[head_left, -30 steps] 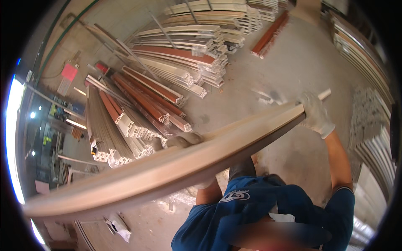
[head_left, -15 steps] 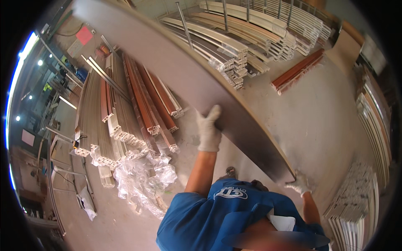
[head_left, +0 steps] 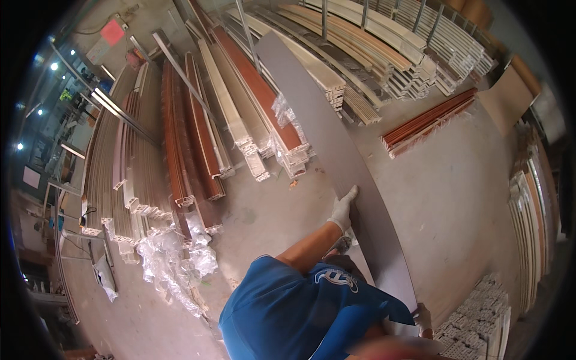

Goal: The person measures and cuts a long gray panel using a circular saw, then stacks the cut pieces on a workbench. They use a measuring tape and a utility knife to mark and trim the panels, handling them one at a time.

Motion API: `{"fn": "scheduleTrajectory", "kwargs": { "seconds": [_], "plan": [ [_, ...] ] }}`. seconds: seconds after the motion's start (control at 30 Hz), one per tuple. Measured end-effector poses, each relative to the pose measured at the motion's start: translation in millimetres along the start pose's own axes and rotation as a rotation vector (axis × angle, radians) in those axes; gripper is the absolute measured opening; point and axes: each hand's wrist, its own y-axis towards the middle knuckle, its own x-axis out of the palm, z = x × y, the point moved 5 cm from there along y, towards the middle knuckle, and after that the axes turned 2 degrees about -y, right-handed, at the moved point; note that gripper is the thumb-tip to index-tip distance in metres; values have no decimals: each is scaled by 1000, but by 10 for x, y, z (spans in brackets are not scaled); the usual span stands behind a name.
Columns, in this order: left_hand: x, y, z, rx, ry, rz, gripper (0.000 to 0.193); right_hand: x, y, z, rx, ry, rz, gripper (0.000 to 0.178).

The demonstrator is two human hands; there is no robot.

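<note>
A long, flat grey-brown board (head_left: 336, 135) slants away in front of me, from my body toward the racks at the back. My left hand (head_left: 345, 210), in a pale work glove, grips its left edge partway along, with the thumb lying over the face. At the near end, low on the right, my gloved right hand (head_left: 423, 319) holds the board's corner. Most of the right hand's fingers are hidden behind the board.
On the left lie stacks of long profiles (head_left: 111, 174), with crumpled clear plastic wrap (head_left: 174, 258) at their near ends. Reddish-brown strips (head_left: 429, 123) lie on the floor at the back right. A bundle of profiles (head_left: 474, 324) stands at the lower right, near my right hand.
The board has swung to the right and its far end now sits lower in view. My left hand moved right and down with it; both hands still hold it.
</note>
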Motion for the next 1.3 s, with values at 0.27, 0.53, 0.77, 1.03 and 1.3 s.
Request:
{"fn": "scheduleTrajectory", "kwargs": {
  "seconds": [0.27,0.53,0.77,1.03,1.3],
  "plan": [
    [-312,1123,-554,-170,-14,236,68,-670,541,-245,119,71,-237,76],
    [-562,1963,210,-208,121,382,90,-618,1409,-1095,182,39,-375,85],
    [-781,2890,1023,-238,125,475,77,-719,2187,-2140,108,59,-366,82],
    [-828,3595,1563,-153,53,538,68,-775,2883,-2873,15,138,-416,80],
    [-901,4047,1959,-96,153,601,68,-656,3368,-3283,-55,299,-485,70]
  ]
}}
